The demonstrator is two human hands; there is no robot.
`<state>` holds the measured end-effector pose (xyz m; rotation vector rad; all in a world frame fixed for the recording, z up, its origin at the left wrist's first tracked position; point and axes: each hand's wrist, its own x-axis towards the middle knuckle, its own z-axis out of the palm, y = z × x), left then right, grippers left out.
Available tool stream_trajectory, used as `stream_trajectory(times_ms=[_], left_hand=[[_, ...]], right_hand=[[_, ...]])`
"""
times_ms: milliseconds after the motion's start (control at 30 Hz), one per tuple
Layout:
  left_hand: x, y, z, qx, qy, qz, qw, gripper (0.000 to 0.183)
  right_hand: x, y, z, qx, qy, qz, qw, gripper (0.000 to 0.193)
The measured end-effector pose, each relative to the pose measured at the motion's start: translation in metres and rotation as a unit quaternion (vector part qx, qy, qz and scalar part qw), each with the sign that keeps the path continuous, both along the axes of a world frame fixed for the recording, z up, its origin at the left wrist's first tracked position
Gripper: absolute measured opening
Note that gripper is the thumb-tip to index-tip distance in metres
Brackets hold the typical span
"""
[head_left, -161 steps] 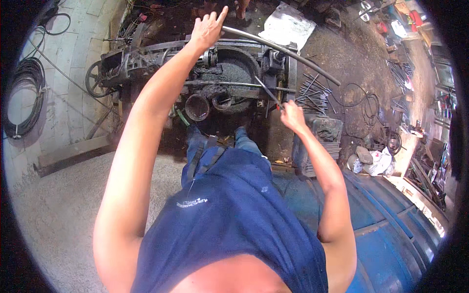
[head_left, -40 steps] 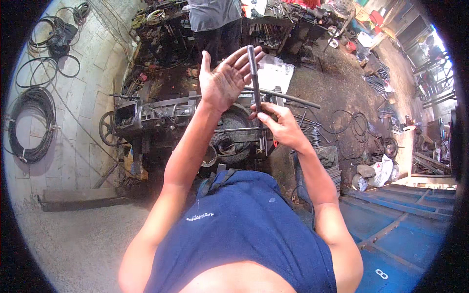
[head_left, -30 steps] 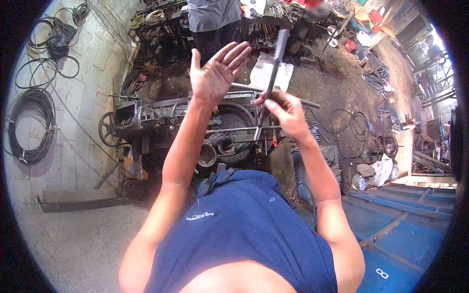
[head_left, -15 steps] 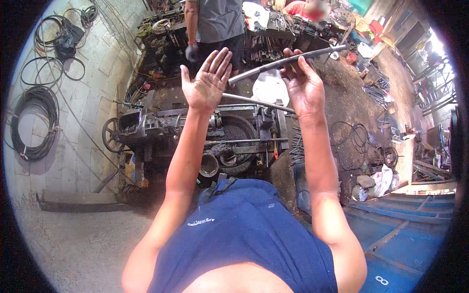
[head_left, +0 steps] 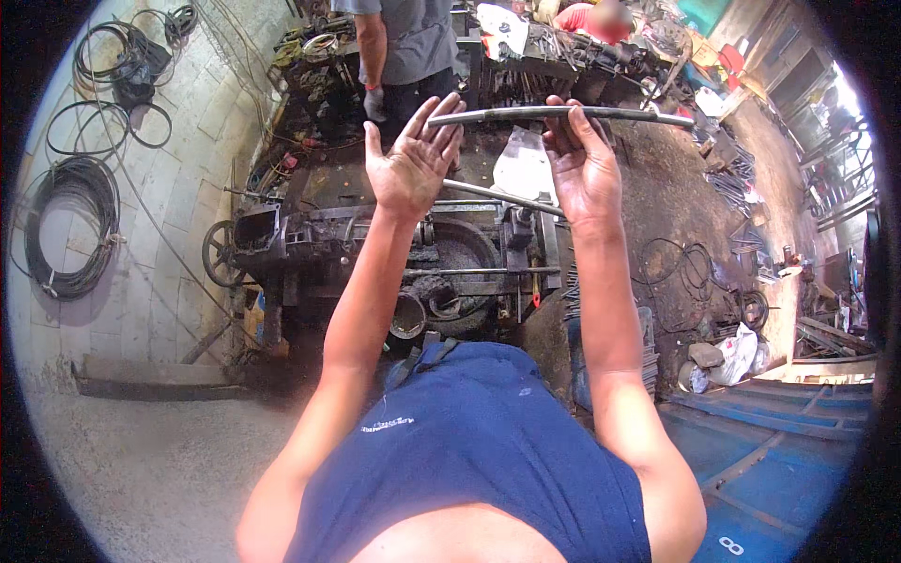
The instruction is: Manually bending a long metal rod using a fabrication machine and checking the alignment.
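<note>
A long dark metal rod lies nearly level in front of me. My right hand pinches it between thumb and fingers, a little right of its middle, and its far end sticks out to the right. My left hand is open, palm up, with thumb and fingers spread. The rod's left end crosses in front of the left fingers; whether it touches them I cannot tell. Below both hands, a second thin metal rod slants above the machine, its right end beside my right wrist.
A greasy machine with a handwheel stands below my hands. A person stands ahead near a cluttered workbench. Coiled cable lies at the left. A white sack and blue metal panels are at right.
The rod has swung from a slant to nearly level, its left end rising and coming in front of my left fingers. My left hand has shifted slightly right.
</note>
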<state>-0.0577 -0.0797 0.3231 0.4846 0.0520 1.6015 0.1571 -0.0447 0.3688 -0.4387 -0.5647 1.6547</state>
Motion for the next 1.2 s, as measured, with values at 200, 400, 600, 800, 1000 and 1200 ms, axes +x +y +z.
stream_trajectory(times_ms=[200,400,600,800,1000,1200], left_hand=[[0.007,-0.001,-0.002,-0.020,0.012,0.000,1.000,0.095],[0.016,0.002,-0.011,-0.069,0.021,-0.003,0.997,0.085],[0.020,-0.005,-0.067,-0.239,0.235,0.067,0.940,0.051],[0.064,-0.033,-0.125,-0.257,0.371,-0.020,0.892,0.043],[0.111,-0.070,-0.162,-0.282,0.484,-0.080,0.825,0.039],[0.128,-0.088,-0.188,-0.328,0.503,-0.127,0.790,0.043]], right_hand=[[0.007,-0.004,-0.005,-0.006,-0.014,-0.022,1.000,0.009],[0.025,-0.003,-0.018,-0.023,0.008,-0.062,0.998,0.009],[0.087,0.007,-0.087,-0.110,-0.056,-0.159,0.979,0.009],[0.231,-0.002,-0.253,-0.266,-0.141,-0.211,0.930,0.014],[0.287,-0.080,-0.433,-0.502,-0.253,-0.313,0.766,0.020],[0.272,-0.129,-0.542,-0.525,-0.405,-0.314,0.679,0.014]])
